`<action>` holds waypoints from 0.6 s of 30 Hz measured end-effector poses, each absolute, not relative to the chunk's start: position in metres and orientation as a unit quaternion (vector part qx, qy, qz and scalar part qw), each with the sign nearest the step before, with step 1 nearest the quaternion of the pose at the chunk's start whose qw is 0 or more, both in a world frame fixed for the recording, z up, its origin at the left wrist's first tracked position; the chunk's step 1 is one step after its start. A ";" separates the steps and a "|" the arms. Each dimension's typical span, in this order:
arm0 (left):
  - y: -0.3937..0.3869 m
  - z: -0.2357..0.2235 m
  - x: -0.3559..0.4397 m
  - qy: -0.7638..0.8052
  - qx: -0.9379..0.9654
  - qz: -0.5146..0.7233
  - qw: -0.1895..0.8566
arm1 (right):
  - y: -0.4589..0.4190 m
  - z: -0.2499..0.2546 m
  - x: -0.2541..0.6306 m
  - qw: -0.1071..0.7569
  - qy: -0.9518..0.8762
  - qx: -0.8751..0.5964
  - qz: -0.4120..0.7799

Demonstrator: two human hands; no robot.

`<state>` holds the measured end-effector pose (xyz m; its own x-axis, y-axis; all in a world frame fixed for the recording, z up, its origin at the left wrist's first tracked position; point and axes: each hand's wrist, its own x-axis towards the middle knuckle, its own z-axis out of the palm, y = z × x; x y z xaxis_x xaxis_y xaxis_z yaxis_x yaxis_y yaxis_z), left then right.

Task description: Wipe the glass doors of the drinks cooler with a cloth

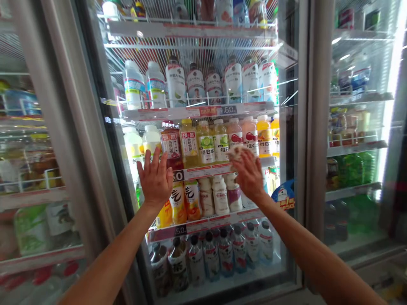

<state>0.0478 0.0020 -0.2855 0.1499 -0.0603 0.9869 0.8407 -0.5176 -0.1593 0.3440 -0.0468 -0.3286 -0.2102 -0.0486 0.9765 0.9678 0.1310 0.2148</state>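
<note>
Before me is the glass door (203, 112) of a drinks fridge, with reflections on its surface. My left hand (155, 180) lies flat toward the glass with its fingers spread, holding nothing. To the right, my right hand (249, 173) is closed on a pale crumpled cloth (238, 153) held up at the glass. Behind the hands, juice bottles (207, 142) stand in a row on the middle shelf. Both hands partly hide the shelf edge and some bottles.
Tall white bottles (175, 82) line the shelf above, and dark-capped bottles (210, 254) the bottom one. A round blue sticker (284, 195) is on the door's lower right. Metal frames (313, 127) divide this door from neighbouring fridges on both sides.
</note>
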 end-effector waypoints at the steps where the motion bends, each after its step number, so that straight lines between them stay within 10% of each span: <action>1: 0.002 -0.286 0.048 -0.299 -0.651 -0.580 0.387 | -0.047 -0.327 0.365 0.526 -0.529 -0.420 -0.517; 6: 0.002 -0.286 0.050 -0.296 -0.645 -0.590 0.386 | -0.042 -0.324 0.400 0.654 -0.376 -0.460 -0.469; 14: 0.001 -0.287 0.048 -0.278 -0.653 -0.595 0.377 | -0.050 -0.351 0.295 0.419 -0.664 -0.360 -0.505; 18: 0.003 -0.286 0.048 -0.270 -0.646 -0.595 0.394 | -0.048 -0.332 0.354 0.517 -0.568 -0.389 -0.509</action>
<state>0.0480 0.0031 -0.2859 0.1451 -0.1201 0.9821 0.8184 -0.5432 -0.1874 0.3537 -0.0485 -0.3319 -0.1624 -0.0836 0.9832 0.9680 0.1798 0.1751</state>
